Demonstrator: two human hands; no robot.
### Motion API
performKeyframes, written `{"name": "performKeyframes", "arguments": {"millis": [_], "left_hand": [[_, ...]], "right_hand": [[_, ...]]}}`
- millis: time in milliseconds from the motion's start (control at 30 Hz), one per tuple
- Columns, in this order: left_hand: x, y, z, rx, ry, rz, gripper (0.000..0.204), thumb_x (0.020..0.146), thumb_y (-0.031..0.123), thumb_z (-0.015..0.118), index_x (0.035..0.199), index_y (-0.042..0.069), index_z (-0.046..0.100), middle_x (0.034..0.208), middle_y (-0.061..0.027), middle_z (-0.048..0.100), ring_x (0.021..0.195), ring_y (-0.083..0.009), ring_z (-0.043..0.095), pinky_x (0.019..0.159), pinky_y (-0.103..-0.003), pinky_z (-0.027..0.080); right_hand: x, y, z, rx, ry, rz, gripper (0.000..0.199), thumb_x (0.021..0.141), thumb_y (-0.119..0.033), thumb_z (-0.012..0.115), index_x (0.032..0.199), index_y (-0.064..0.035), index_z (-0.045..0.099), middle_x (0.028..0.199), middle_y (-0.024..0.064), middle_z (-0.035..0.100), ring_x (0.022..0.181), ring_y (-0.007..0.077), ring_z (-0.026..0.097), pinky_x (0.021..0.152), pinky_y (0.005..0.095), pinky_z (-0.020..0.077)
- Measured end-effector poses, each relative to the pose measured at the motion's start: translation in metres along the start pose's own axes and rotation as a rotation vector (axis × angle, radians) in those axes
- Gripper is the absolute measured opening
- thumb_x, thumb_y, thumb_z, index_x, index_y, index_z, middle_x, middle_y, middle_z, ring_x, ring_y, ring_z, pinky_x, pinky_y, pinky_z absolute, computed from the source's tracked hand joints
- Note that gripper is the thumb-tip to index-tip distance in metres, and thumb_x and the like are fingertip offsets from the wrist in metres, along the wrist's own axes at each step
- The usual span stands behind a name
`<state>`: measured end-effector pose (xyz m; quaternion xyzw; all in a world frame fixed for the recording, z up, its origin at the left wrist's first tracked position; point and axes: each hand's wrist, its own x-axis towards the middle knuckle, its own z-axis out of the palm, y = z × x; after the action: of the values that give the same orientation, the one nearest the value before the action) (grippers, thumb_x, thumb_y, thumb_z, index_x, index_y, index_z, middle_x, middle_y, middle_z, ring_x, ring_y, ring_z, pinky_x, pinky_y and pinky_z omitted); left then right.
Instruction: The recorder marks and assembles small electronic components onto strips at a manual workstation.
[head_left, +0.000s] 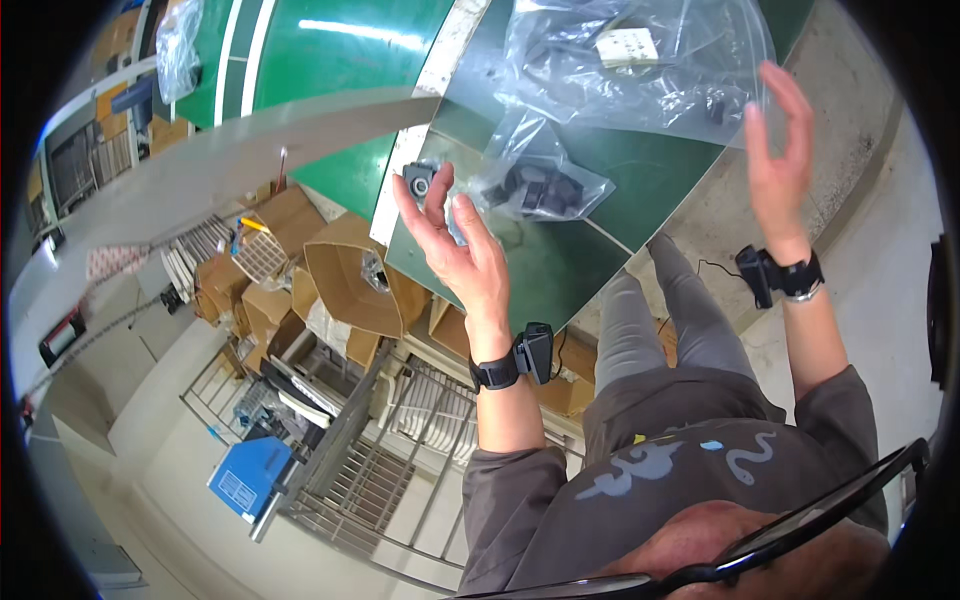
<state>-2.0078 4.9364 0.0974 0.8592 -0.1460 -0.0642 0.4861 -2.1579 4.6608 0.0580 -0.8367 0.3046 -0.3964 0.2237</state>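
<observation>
My left hand [462, 255] is over the left edge of the green worktable [540, 270], palm up with its fingers apart. Just beyond its fingertips shows a small black part [418, 180] with a round metal-rimmed hole; the fingers partly cover it. To the right of that hand lies a small clear plastic bag [590, 190] with several black parts inside. My right hand [782, 165] is raised at the right edge of a large clear plastic bag [690, 90], thumb and fingers apart. A white label [627, 47] and dark pieces show in the large bag.
A long green surface [340, 60] with white edging runs beyond the table at the left. Open cardboard boxes [350, 270] stand below left, near a metal rack [400, 500] and a blue box-shaped unit [250, 478]. A grey curved bar [270, 135] crosses the upper left.
</observation>
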Motion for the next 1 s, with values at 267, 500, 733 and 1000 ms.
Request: {"name": "performKeyframes", "arguments": {"millis": [267, 500, 733, 1000], "left_hand": [[-0.048, -0.018, -0.039, -0.103, 0.292, -0.076, 0.065, 0.099, 0.004, 0.047, 0.155, 0.002, 0.013, 0.132, -0.0205, 0.058, 0.119, -0.0245, 0.056, 0.108, -0.036, 0.036], [-0.091, -0.052, -0.044, 0.207, 0.156, -0.198, 0.065, 0.096, -0.003, 0.043, 0.154, 0.002, 0.014, 0.139, -0.0203, 0.053, 0.135, -0.0313, 0.044, 0.114, -0.041, 0.029], [-0.103, -0.055, -0.034, 0.14, 0.2, -0.218, 0.062, 0.096, -0.003, 0.043, 0.153, 0.002, 0.02, 0.137, -0.0179, 0.056, 0.135, -0.0317, 0.044, 0.113, -0.04, 0.031], [-0.109, -0.073, -0.028, 0.285, 0.188, -0.118, 0.061, 0.096, -0.004, 0.043, 0.153, 0.002, 0.022, 0.131, -0.0153, 0.061, 0.127, -0.0309, 0.049, 0.107, -0.041, 0.036]], "right_hand": [[-0.043, -0.082, 0.009, 0.496, -0.76, 0.046, 0.02, 0.091, 0.001, 0.059, 0.109, -0.0024, 0.067, 0.112, 0.011, 0.066, 0.105, 0.0239, 0.063, 0.09, 0.033, 0.0487], [-0.044, -0.081, 0.002, 0.49, -0.862, 0.073, 0.018, 0.093, 0.0, 0.057, 0.109, -0.0013, 0.066, 0.106, 0.0105, 0.066, 0.092, 0.0217, 0.063, 0.079, 0.03, 0.0488], [-0.054, -0.081, -0.008, 0.45, -0.948, 0.072, 0.016, 0.094, 0.0, 0.057, 0.107, -0.0007, 0.065, 0.102, 0.0099, 0.066, 0.086, 0.0205, 0.062, 0.074, 0.0285, 0.0479], [-0.072, -0.081, -0.021, 0.404, -0.988, 0.02, 0.015, 0.094, 0.0, 0.058, 0.107, -0.0007, 0.065, 0.1, 0.0099, 0.066, 0.085, 0.0218, 0.063, 0.074, 0.0297, 0.0491]]}}
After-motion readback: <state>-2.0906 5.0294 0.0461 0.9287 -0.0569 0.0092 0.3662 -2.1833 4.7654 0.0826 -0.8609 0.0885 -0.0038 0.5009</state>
